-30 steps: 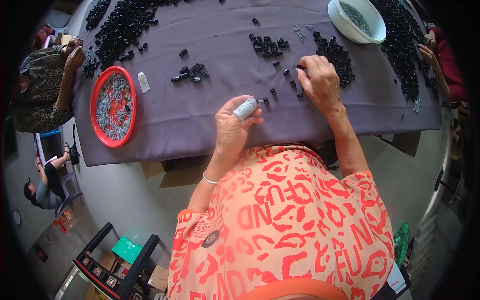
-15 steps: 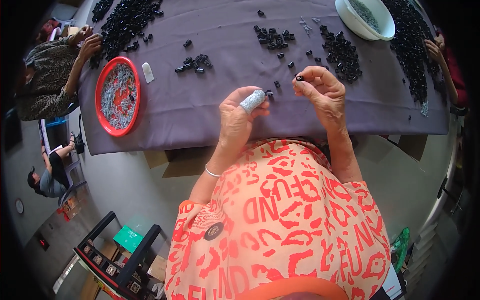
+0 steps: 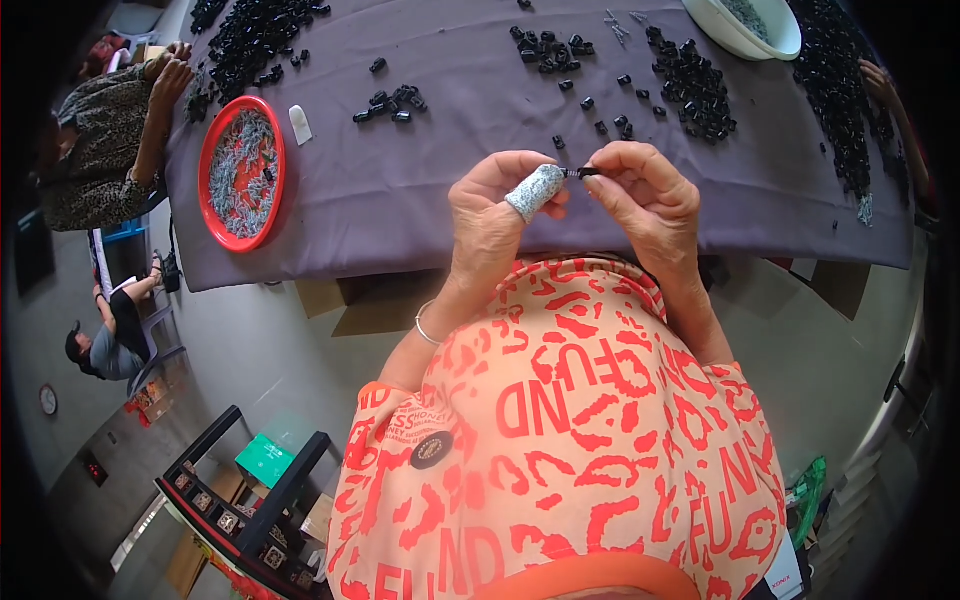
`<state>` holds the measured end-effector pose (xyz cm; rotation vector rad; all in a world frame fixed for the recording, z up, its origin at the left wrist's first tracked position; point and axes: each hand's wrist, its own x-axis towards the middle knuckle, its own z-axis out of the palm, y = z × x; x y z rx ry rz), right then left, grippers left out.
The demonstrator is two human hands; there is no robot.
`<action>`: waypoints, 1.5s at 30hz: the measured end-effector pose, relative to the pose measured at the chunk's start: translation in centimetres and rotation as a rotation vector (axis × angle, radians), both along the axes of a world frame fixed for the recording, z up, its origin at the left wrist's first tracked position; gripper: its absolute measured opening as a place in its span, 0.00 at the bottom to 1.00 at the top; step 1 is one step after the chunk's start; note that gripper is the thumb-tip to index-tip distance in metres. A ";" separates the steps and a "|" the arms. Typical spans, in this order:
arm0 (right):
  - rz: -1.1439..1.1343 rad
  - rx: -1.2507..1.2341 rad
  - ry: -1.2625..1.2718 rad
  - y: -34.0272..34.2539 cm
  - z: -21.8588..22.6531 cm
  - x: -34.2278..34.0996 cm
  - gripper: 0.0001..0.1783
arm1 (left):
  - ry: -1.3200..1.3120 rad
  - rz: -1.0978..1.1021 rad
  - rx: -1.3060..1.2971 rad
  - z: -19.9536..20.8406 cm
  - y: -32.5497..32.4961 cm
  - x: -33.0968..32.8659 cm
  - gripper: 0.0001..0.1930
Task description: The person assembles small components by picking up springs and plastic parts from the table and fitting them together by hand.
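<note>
Black cap (image 3: 589, 172), right of the red tray (image 3: 236, 243), is pinched in the right hand (image 3: 655, 205), just brought to the screw (image 3: 571, 173) the left hand (image 3: 487, 208) pinches, so both parts seem to meet.

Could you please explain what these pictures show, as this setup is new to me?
There is no machine: a person works by hand, seen from a camera worn on the head, looking down. On the purple-grey cloth lie piles of small black parts, a red bowl of thin grey pieces at left and a white bowl at upper right. The left hand, its thumb in a pale wrap, holds a small ridged piece; the right hand pinches a black piece at its end.
</note>
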<state>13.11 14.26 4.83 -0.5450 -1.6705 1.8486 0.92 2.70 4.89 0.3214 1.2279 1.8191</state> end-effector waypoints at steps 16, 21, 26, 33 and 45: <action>-0.035 -0.136 -0.032 -1.3 0.2 -0.2 0.09 | 0.139 0.074 -0.038 0.0 -0.4 0.7 0.08; -0.030 -0.132 -0.083 -1.5 0.3 -0.4 0.09 | 0.198 0.102 -0.077 0.4 -0.6 0.9 0.08; -0.017 0.006 -0.123 -1.2 -0.1 -0.4 0.08 | 0.236 0.089 -0.100 0.3 -0.8 0.8 0.08; 0.010 -0.088 -0.134 -1.2 0.0 -0.7 0.07 | 0.269 0.109 -0.086 -0.5 -0.7 1.0 0.07; 0.052 0.174 -0.166 -0.8 -1.7 -0.7 0.08 | 0.160 0.067 -0.119 -1.3 -0.9 1.1 0.07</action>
